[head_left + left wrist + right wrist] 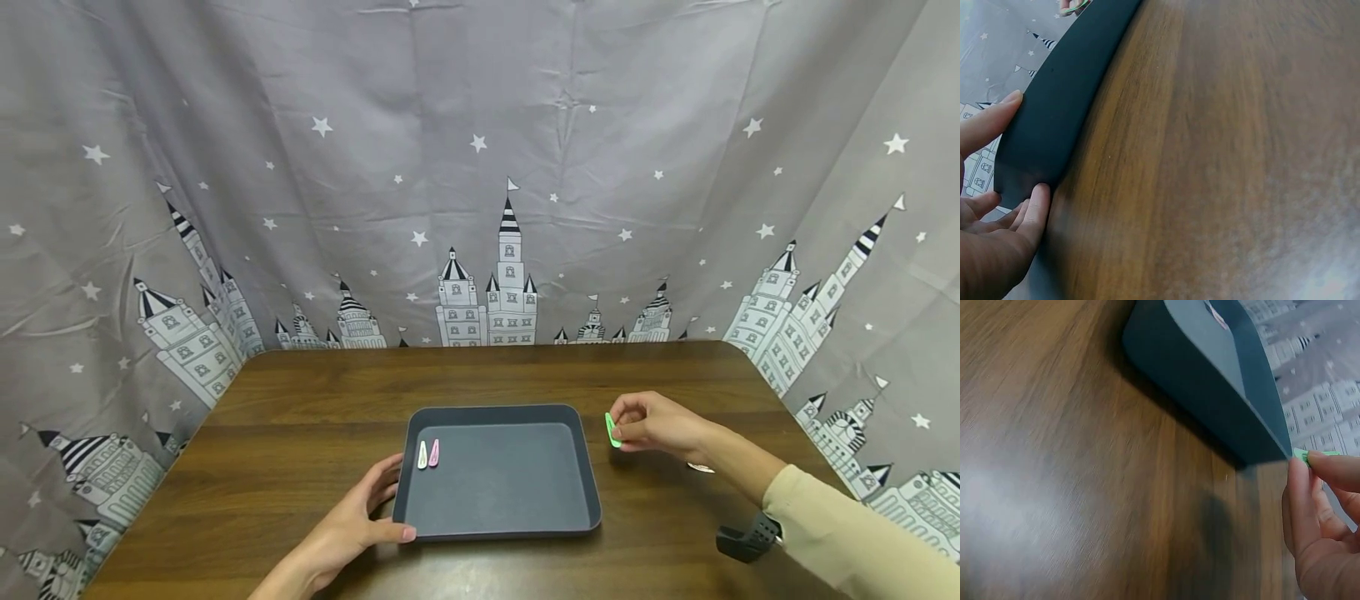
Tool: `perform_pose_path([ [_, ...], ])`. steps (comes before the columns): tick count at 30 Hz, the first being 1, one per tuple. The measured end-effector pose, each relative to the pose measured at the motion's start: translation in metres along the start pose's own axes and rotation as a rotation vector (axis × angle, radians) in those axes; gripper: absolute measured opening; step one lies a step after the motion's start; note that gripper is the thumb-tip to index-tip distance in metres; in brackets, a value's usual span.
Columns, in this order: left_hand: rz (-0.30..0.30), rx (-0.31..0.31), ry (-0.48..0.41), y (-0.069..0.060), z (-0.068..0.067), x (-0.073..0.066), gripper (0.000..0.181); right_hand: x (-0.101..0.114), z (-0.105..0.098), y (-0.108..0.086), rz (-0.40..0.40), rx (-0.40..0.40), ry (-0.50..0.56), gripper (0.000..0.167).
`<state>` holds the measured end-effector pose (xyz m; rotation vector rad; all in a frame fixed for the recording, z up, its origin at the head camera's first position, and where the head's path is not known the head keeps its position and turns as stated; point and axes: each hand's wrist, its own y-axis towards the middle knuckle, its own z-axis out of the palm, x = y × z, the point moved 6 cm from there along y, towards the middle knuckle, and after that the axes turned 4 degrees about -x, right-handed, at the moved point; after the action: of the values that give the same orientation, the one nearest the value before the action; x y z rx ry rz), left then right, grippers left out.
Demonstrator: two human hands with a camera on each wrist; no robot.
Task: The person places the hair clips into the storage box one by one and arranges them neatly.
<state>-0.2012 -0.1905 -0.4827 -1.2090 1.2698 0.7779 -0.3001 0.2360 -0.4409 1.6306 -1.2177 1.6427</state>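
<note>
Left hand [352, 518] steadying grip on a tray [502, 483]; right hand [654, 423] pinching a green hair clip [610, 427] outside the tray's right edge.
The left forearm reaches in from the near side; its thumb lies at the rim by the tray's near left corner, its fingers spread along the outer left wall, clamped on that corner. The right forearm, in a pale sleeve [847, 529], slants in from the near right; thumb and fingertips are together on the green clip, held above the tabletop [315, 417] near the tray's far right corner. Counted: one tray; two clips inside, a white clip [422, 455] and a pink clip [434, 453], side by side toward the far left corner; one green clip in hand; one whitish object [701, 468], partly hidden by the right forearm, toward the tabletop's right edge.
</note>
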Motion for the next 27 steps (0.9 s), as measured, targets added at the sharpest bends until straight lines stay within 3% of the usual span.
perform_pose_path([
  [8, 0.011, -0.001, -0.005, -0.001, 0.001, -0.001, 0.099, 0.012, 0.031, 0.022, -0.045, 0.037, 0.027, 0.01],
  [23, 0.028, 0.009, -0.006, -0.003, 0.002, -0.002, 0.098, 0.03, 0.102, 0.065, -0.004, 0.133, 0.058, 0.011],
  [27, 0.035, 0.009, -0.007, -0.003, 0.001, -0.003, 0.098, 0.033, 0.123, 0.078, 0.0, 0.17, 0.056, 0.02],
])
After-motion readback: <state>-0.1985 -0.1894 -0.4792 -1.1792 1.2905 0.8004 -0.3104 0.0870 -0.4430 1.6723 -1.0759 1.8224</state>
